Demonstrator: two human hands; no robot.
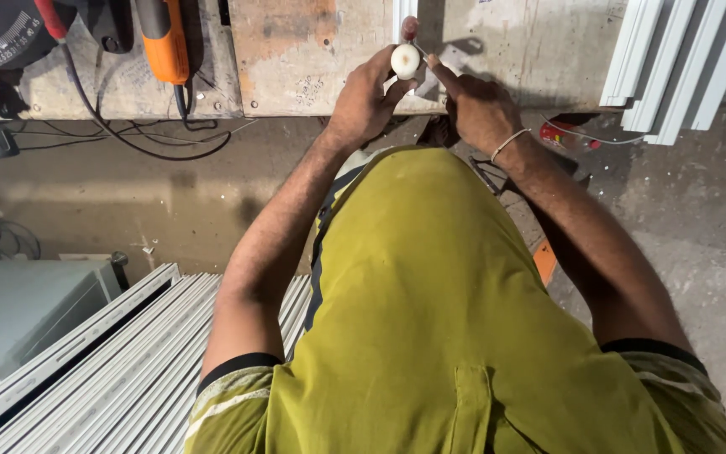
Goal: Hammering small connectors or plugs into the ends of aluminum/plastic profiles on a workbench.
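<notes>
Up at the bench edge, a small white round knob (405,60) sits pinched between the thumb and fingers of the left hand (363,101), held just above the worn wooden bench (313,59). The right hand (476,105) is close beside it, its forefinger stretched toward the knob and nearly touching it, the other fingers curled in; whether it grips anything thin cannot be told. A pale band (510,141) circles the right wrist. Both forearms reach out from an olive shirt (430,319). On the bench to the left lie an orange power tool (164,38) and a red one (2,42), with black cables (128,134) hanging over the edge. White profiles (691,59) lean at the upper right, and more are stacked (111,361) at the lower left on the concrete floor (699,219).
</notes>
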